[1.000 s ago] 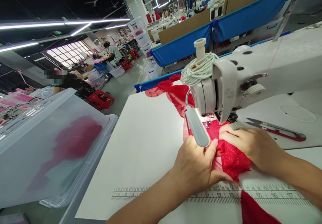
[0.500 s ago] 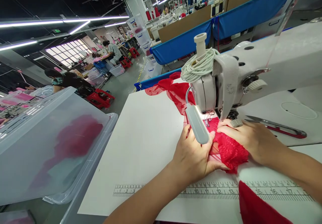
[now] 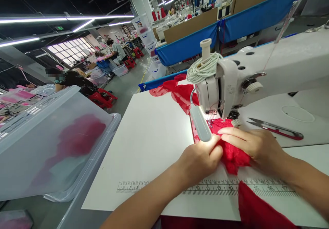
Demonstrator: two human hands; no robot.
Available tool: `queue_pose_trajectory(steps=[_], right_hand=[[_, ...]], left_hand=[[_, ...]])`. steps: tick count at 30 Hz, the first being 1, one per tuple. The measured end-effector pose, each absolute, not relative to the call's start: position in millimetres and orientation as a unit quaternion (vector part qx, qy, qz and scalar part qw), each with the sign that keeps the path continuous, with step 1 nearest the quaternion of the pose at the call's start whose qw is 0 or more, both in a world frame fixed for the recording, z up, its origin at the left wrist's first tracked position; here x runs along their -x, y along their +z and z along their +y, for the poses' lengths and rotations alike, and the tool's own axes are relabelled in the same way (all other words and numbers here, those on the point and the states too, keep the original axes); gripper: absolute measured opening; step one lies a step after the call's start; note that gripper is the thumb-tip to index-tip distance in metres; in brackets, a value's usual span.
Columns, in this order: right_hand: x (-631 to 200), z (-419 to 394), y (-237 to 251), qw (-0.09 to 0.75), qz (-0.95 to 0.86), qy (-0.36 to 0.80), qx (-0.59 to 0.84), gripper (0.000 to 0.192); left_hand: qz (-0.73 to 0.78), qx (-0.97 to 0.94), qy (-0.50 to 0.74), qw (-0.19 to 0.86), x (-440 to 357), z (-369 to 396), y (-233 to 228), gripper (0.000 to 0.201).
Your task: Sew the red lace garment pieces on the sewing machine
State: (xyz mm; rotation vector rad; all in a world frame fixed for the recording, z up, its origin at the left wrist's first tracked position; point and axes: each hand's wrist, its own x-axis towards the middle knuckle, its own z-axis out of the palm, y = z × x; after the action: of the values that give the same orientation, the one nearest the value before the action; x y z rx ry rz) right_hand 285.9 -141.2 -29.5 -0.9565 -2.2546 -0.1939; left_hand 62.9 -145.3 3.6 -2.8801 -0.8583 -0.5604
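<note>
Red lace fabric lies under the needle area of a white sewing machine. My left hand is closed, pinching the fabric's left edge between thumb and curled fingers just in front of the presser foot. My right hand rests over the fabric's right side, its fingers stretched out flat and pointing at the foot. A grey lamp on the machine head hangs beside my left fingertips and lights the fabric. Sheer red fabric trails out behind the needle.
Thread snips lie right of my right hand. A printed ruler runs along the table's front, with another red piece hanging at the edge. A translucent bin stands left. People sit at work farther back.
My left hand has closed from a spread grip into a pinch on the fabric. My right fingers have straightened over the lace, which lies flatter. The view has shifted slightly.
</note>
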Motion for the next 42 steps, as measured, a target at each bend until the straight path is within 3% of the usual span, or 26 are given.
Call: queue_pose_trajectory(steps=[5,10,12,16,20,24,27,32,37,42], right_hand=[[-280.1,-138.0,-27.8,0.336,-0.831,0.083,0.435,0.013],[-273.3,-136.9,-26.4,0.341,-0.812,0.128,0.455,0.016],[-272.7,-137.7,-26.1,0.367,-0.804,0.134,0.448,0.019],[-273.4,-138.8,-26.0,0.417,-0.788,0.172,0.42,0.027],[-273.0,-139.0,-26.2,0.445,-0.791,0.164,0.386,0.029],[-274.8,-137.4,-21.6,0.457,-0.813,0.083,0.35,0.019],[-276.2,-135.6,-16.0,0.442,-0.827,-0.007,0.347,0.017],[-273.9,-133.6,-11.7,0.469,-0.764,-0.07,0.438,0.018],[-274.7,-133.2,-10.8,0.495,-0.729,-0.043,0.47,0.029],[-273.0,-133.0,-7.4,0.493,-0.751,-0.002,0.439,0.013]], left_hand=[[-0.378,0.857,-0.239,-0.257,-62.4,-123.4,10.0,0.016],[-0.428,0.703,-0.264,-0.503,-67.0,-118.6,11.1,0.03],[-0.438,0.664,-0.263,-0.545,-66.0,-119.5,13.5,0.032],[-0.429,0.705,-0.228,-0.516,-61.7,-121.0,21.7,0.027],[-0.387,0.804,-0.267,-0.363,-65.6,-126.0,19.0,0.033],[-0.421,0.806,-0.326,-0.261,-72.2,-130.1,5.7,0.042],[-0.439,0.791,-0.317,-0.285,-69.8,-128.6,3.5,0.035],[-0.454,0.724,-0.28,-0.439,-62.6,-119.0,13.6,0.027],[-0.425,0.757,-0.315,-0.383,-63.4,-108.4,16.1,0.028],[-0.413,0.773,-0.319,-0.362,-62.3,-105.7,15.3,0.032]])
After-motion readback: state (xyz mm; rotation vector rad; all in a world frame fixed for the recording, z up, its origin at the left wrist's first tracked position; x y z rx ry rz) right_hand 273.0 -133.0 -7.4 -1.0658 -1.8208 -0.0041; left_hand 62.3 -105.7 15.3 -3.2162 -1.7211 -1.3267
